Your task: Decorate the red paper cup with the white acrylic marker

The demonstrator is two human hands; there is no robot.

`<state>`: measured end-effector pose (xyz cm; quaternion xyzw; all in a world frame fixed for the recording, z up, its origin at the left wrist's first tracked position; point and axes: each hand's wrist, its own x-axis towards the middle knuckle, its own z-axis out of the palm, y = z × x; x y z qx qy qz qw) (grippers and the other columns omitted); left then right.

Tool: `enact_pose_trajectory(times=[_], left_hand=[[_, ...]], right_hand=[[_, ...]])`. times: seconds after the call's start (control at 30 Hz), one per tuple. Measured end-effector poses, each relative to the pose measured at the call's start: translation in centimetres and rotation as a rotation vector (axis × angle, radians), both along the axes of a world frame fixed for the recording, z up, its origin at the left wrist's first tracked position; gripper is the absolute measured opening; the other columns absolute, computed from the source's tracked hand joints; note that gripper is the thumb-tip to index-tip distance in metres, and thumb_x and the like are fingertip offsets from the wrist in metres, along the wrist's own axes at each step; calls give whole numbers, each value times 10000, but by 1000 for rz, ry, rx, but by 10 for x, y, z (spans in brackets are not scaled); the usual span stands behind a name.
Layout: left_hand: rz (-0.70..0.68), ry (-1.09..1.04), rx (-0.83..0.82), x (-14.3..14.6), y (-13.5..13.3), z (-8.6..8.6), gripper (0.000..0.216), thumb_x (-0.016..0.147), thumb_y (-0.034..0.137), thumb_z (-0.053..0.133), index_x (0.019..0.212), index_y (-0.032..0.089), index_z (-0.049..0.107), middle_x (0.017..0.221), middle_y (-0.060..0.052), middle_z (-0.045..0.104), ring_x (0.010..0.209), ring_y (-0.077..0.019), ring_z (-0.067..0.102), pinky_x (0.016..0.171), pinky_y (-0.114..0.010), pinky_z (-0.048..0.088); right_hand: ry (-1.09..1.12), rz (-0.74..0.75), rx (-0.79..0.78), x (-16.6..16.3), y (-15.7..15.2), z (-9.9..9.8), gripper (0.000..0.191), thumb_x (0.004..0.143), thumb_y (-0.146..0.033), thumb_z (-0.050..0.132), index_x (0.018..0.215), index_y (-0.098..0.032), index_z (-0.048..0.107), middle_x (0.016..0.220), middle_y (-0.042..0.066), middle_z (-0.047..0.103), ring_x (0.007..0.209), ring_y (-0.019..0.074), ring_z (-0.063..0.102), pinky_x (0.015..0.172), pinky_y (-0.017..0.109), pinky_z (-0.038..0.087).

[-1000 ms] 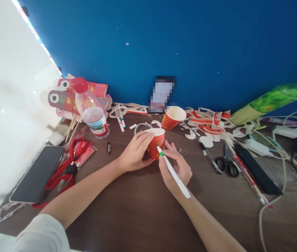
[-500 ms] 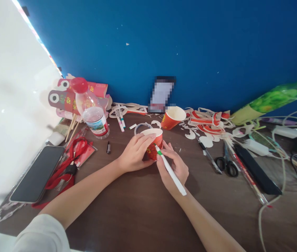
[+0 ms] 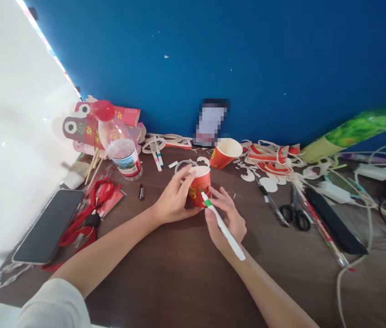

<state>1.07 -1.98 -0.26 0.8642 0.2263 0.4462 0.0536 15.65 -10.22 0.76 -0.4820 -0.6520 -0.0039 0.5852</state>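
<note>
A red paper cup (image 3: 200,184) stands upright on the brown table (image 3: 179,273) in the middle of the view. My left hand (image 3: 174,198) is wrapped round its left side, with fingertips on the rim. My right hand (image 3: 229,221) pinches a white marker (image 3: 223,225) with a green tip, and that tip touches the cup's red wall. A second red paper cup (image 3: 225,153) lies tilted just behind.
A water bottle (image 3: 119,146) with a red cap and paper puppets (image 3: 83,127) stand at the back left. A phone (image 3: 48,226) and a red lanyard (image 3: 92,212) lie at the left. Scissors (image 3: 295,212), pens, paper scraps (image 3: 271,161), cables and a green bottle (image 3: 353,130) crowd the right.
My left hand has turned the cup a little and its fingers have shifted on the rim. The marker tip has slid slightly lower on the cup's wall.
</note>
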Motion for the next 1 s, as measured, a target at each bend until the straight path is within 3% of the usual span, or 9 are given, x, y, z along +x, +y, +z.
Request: enact_pose_trajectory(times=[0.1,0.43,0.77,1.0], left_hand=[[11,-34,-10,-1,0,-4,996,735,416,710,1475,171,90,1389,-221,289,1320,-340,406,1006,-485,499],[-37,-22,39,1,2,4,893,764,327,679,1450,150,136,1239,-177,463,1239,-288,459,1022,-527,464],[-50,-26,65,2,-1,7,813,791,288,649,1435,138,175,1222,-177,503,1215,-270,488,968,-452,494],[-66,-47,73,2,0,6,810,773,279,668,1425,126,212,1222,-174,507,1219,-269,479,981,-450,485]], right_hand=[[35,-36,-69,-2,-2,1,149,810,-145,606,957,-170,611,1100,79,683,1096,220,646,1006,438,526],[120,-46,-148,-1,0,-4,170,778,-155,639,946,-169,656,1155,90,660,1051,215,668,937,365,568],[38,-71,-87,-1,3,-2,185,773,-125,650,948,-185,655,1071,47,696,1062,208,663,1014,400,523],[73,-101,-130,-2,3,-2,159,815,-158,624,971,-180,642,1065,55,695,1062,201,663,1031,421,507]])
